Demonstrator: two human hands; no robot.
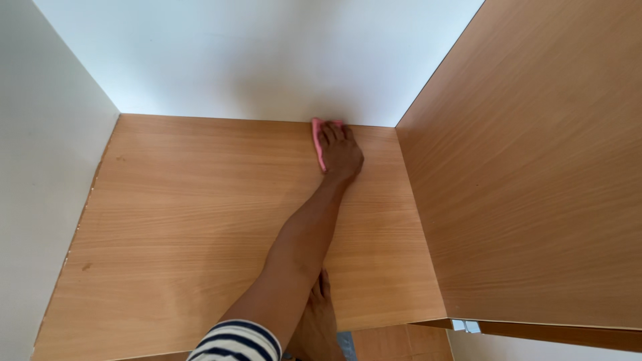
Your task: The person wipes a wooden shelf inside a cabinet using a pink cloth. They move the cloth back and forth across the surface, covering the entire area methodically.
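On the far left a white wall (47,200) rises beside a wooden shelf (200,220), whose board lies flat and fills most of the view. A few small dark specks mark the board near its left edge. A pale back wall (254,53) runs along the far edge of the shelf.

At the bottom middle, a sleeve (237,342) with dark and white stripes covers the upper part of one arm, which stretches bare across the board to its far edge. At the end of that arm, the hand (341,155) lies palm down, fingers stretched flat and close together, pressing on a pink cloth (318,140). The cloth lies on the shelf, right against the back wall, and shows only along the left side of the hand and past the fingertips. Which of the person's hands this is cannot be told for sure.

Just right of the sleeve, a second hand (319,321) rests flat on the front edge of the board, fingers spread slightly and holding nothing.

On the right a tall wooden side panel (535,167) stands upright, meeting the shelf along its right edge.
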